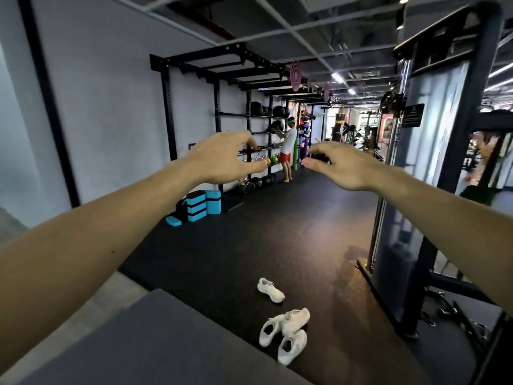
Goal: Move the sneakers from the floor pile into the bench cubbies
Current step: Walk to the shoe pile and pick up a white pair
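Sneakers (286, 333), white, lie in a loose pile on our dark gym floor (249, 245), one shoe (270, 289) just apart. We raise our left hand (222, 157) and right hand (344, 165), fingers loosely curled, holding nothing, above a grey bench (144, 343).

Single head-worn wide-angle view, no second camera to overlap. Looks forward down a gym aisle and slightly down; edges bend with lens distortion. Both bare forearms reach out from the lower corners, left hand (222, 157) and right hand (344, 166) near mid-frame, close to the lens. Floor (277, 232) fills the middle ground, white sneakers (286, 332) low and near. Grey table (133, 348) top at bottom left, nearest. Wall rack (222, 107) farther off, left.
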{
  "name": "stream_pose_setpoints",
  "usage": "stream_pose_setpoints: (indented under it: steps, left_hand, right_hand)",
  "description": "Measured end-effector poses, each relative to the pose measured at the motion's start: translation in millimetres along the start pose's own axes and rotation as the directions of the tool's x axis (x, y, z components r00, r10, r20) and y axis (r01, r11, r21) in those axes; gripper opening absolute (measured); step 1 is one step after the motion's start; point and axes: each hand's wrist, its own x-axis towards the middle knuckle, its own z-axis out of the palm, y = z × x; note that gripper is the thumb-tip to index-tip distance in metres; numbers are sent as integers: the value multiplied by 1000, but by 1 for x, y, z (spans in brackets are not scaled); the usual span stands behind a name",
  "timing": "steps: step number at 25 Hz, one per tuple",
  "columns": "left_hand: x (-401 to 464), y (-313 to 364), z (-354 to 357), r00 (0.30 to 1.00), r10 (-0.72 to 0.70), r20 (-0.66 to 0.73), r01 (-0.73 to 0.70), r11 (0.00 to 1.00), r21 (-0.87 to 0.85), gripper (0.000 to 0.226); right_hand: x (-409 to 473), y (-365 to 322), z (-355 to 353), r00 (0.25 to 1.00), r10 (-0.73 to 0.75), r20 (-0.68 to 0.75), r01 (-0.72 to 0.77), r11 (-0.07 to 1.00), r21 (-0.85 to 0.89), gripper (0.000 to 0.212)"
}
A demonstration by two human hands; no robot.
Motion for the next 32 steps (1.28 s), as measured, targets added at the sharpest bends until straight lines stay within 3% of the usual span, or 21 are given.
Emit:
stream_pose_setpoints:
  steps: [9,19,32]
  left_hand:
    - [201,-115,110,988,151,-18,-152,981,-123,61]
    - [407,-170,274,980,198,25,-193,971,-144,65]
    - [621,-232,470,939,342,31,-314,892,-325,62]
  right_hand:
    - [159,103,72,980,184,-74,-188,981,-46,62]
    - [288,291,170,958,277,-76,-285,952,-116,82]
    - [419,437,304,880,475,-22,-474,871,-127,62]
